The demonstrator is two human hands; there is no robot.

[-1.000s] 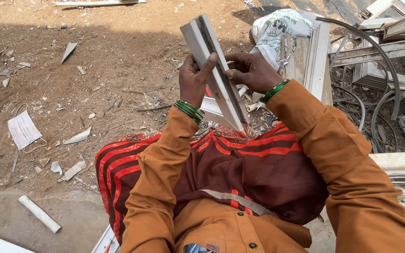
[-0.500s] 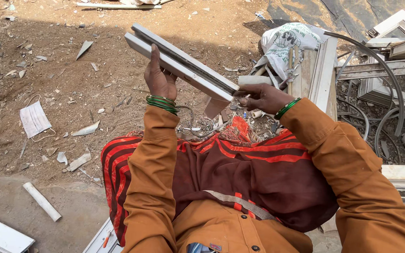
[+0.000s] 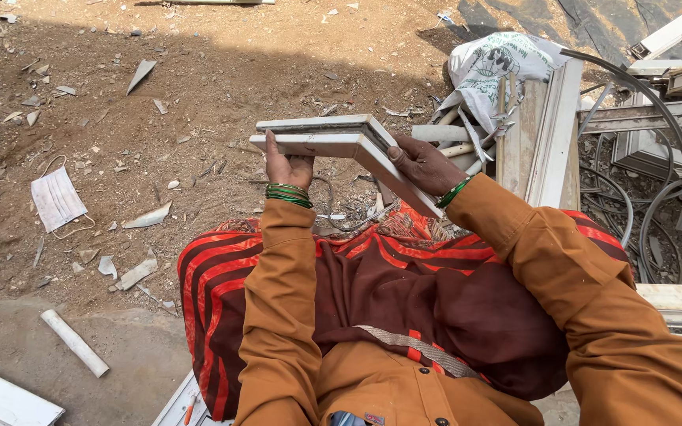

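I hold a white L-shaped corner piece of window frame out in front of me, above my lap. My left hand grips the end of its horizontal arm from below, with green bangles on that wrist. My right hand clasps the slanting arm that runs down to the right, also with a green bangle. My orange sleeves and a red-and-maroon striped cloth over my knees fill the lower part of the view.
Bare dirt with scattered white shards lies ahead. A face mask lies at the left and a short white tube at the lower left. White frame sections, a printed sack and grey hoses pile up at the right.
The frame piece has turned from upright to lying level, and now shows its corner. My left hand has slid to its left end and my right hand has moved up onto the slanting arm.
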